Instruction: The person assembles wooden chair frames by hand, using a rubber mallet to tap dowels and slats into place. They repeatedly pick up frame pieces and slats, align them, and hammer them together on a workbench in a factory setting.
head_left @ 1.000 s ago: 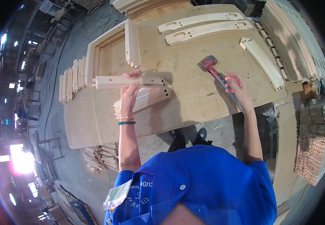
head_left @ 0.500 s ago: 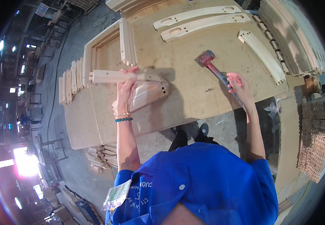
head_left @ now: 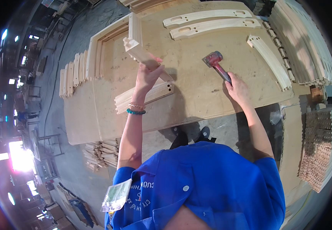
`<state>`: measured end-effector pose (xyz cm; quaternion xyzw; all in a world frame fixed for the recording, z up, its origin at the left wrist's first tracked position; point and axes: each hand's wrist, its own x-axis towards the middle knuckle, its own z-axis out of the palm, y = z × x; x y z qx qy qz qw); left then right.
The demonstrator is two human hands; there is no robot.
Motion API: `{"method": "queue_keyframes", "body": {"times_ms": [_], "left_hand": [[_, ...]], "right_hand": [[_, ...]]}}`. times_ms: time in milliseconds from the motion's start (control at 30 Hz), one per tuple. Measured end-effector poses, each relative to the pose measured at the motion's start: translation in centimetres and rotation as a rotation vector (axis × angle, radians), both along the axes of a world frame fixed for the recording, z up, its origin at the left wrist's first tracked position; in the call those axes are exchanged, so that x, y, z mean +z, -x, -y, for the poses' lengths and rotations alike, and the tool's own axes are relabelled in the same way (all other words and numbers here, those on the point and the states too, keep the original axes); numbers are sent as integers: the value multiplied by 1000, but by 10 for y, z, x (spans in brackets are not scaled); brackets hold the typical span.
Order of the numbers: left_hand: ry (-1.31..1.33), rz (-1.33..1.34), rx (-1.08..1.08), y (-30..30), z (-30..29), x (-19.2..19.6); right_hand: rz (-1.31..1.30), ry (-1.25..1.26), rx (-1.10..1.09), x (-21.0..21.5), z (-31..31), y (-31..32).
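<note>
My left hand [head_left: 149, 78] is closed round a pale wooden piece [head_left: 137, 50], raised over the table and tilted, with a tenon at its upper end. Below that hand, pale wooden rails [head_left: 156, 92] lie together on the board-topped table; two dark holes show at their right end. Fingers of my right hand [head_left: 238, 89] wrap the dark handle of a mallet [head_left: 213, 59] with a worn red head. The rest of its handle is hidden by the hand.
Two curved slotted rails [head_left: 215, 28] lie at the far side, with another curved piece [head_left: 269, 59] at the right. A wooden frame [head_left: 93, 53] stands at the left beside several upright slats [head_left: 72, 74]. Stacked parts [head_left: 304, 46] line the far right; more wood [head_left: 100, 153] sits below the table's left edge.
My left hand has moved right and away from me, turning the wooden piece from nearly level to steeply tilted. My right hand, loosely curled at the handle before, now grips the mallet.
</note>
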<state>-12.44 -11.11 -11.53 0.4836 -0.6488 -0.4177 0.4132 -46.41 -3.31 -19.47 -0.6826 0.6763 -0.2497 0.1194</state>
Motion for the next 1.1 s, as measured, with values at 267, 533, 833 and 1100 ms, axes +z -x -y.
{"method": "queue_keyframes", "body": {"times_ms": [267, 533, 833, 1100], "left_hand": [[-38, 128, 100, -2, -15, 4], [75, 217, 71, 10, -5, 6], [53, 117, -34, 4, -9, 4], [155, -35, 12, -32, 1, -20]], "right_hand": [[986, -74, 371, 240, 24, -48], [167, 592, 686, 268, 64, -92], [515, 219, 569, 361, 29, -101], [730, -369, 464, 242, 31, -117]]}}
